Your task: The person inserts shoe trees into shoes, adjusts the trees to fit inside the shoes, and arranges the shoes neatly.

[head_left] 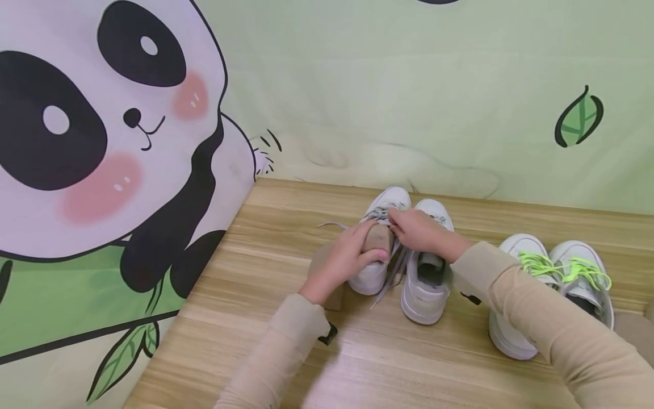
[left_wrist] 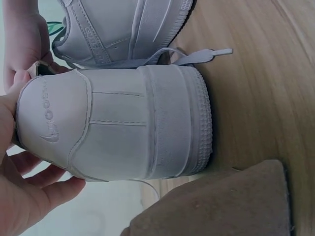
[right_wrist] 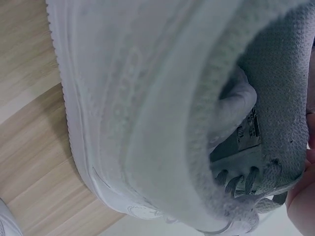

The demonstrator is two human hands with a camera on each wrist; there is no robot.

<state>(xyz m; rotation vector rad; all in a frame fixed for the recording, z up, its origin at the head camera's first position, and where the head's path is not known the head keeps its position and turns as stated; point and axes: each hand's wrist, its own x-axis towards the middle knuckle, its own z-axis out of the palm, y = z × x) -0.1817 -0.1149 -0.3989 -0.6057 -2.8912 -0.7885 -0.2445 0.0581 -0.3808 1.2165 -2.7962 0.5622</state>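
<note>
A white sneaker with grey laces stands toes to the wall. My left hand grips its heel collar, thumb on one side and fingers on the other in the left wrist view. A brown piece fills the shoe's opening; its kind is unclear. My right hand has curled fingers at the upper laces, seemingly pinching them, though its fingertips are partly hidden. Loose lace ends hang down beside the shoe. A matching second sneaker stands to the right, under my right wrist; its inside shows in the right wrist view.
Another pair of white sneakers with neon-yellow laces stands at the right, partly behind my right sleeve. A brown piece lies left of the first shoe. The wooden surface meets a panda-print wall.
</note>
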